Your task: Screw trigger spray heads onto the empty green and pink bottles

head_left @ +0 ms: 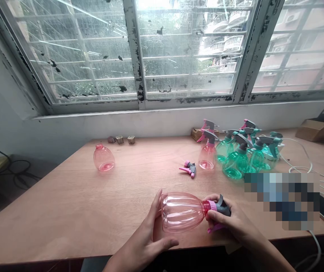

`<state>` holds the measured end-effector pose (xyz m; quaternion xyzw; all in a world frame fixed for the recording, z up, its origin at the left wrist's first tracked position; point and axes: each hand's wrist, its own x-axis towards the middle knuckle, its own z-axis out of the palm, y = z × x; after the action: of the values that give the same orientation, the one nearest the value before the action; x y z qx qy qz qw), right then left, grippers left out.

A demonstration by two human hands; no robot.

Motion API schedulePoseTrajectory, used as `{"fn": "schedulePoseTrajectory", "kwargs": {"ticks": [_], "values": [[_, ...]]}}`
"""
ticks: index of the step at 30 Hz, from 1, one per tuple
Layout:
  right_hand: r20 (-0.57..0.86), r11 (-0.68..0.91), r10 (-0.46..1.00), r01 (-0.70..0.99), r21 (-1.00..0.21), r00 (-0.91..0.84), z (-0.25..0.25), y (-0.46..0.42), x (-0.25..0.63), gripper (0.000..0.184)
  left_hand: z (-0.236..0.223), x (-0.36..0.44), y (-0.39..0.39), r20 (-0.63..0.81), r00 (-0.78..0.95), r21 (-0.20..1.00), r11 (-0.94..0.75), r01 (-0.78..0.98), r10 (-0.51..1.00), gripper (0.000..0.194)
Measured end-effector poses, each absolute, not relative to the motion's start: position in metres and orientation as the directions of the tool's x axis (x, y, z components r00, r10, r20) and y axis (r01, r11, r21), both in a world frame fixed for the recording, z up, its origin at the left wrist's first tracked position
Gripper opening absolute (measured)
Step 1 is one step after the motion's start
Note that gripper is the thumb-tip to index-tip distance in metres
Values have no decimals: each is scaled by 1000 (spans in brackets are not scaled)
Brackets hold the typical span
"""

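A clear pink spray bottle (pixel 182 212) lies sideways in front of me, its base to the left. My right hand (pixel 221 215) grips it at the neck, thumb and fingers around the pink collar of the grey spray head (pixel 222 208). The pink trigger shows below those fingers. My left hand (pixel 147 234) is spread at the base, with the thumb apart below the bottle; some of its fingers are partly hidden. Beyond the bottle lies a loose pink and grey spray head (pixel 190 169). A pink bottle without a head (pixel 104 158) stands at the left.
A pink spray bottle (pixel 207 155) and several green spray bottles (pixel 237 162) stand at the back right. Small blocks (pixel 131 140) sit by the wall. White cables (pixel 306 166) and a cardboard box (pixel 315 130) are at the right. The table's front edge (pixel 201 244) runs beneath my hands.
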<state>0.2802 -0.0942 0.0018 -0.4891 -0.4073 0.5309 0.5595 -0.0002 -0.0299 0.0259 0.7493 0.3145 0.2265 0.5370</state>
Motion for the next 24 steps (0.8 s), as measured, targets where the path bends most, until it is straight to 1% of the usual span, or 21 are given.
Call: {"fn": "schedulePoseTrajectory", "kwargs": {"ticks": [2, 6, 11, 13, 16, 18, 22, 24], "values": [[-55, -37, 994, -191, -981, 92, 1, -94, 281, 44, 27, 0, -31, -18, 699, 954, -196, 226, 715, 104], [-39, -22, 995, -183, -983, 87, 0, -93, 281, 44, 28, 1, -31, -13, 698, 952, -205, 228, 716, 93], [-47, -29, 995, -203, -979, 88, 0, -94, 281, 44, 26, 2, -27, 73, 694, 939, -283, 194, 716, 86], [-47, -29, 995, -198, -980, 84, 0, -94, 282, 43, 26, 2, -27, 67, 694, 937, -285, 203, 716, 90], [-37, -23, 997, -185, -983, 71, 1, -94, 282, 42, 27, 2, -28, 9, 696, 941, -242, 237, 718, 106], [-36, -23, 997, -180, -983, 68, 1, -95, 282, 44, 27, 1, -28, -15, 692, 951, -202, 232, 722, 110], [-56, -39, 995, -191, -981, 84, 1, -95, 282, 46, 24, 0, -27, -41, 700, 960, -166, 225, 713, 93], [-57, -38, 995, -200, -979, 88, 1, -95, 282, 46, 22, 0, -26, -31, 701, 961, -173, 218, 712, 91]]}}
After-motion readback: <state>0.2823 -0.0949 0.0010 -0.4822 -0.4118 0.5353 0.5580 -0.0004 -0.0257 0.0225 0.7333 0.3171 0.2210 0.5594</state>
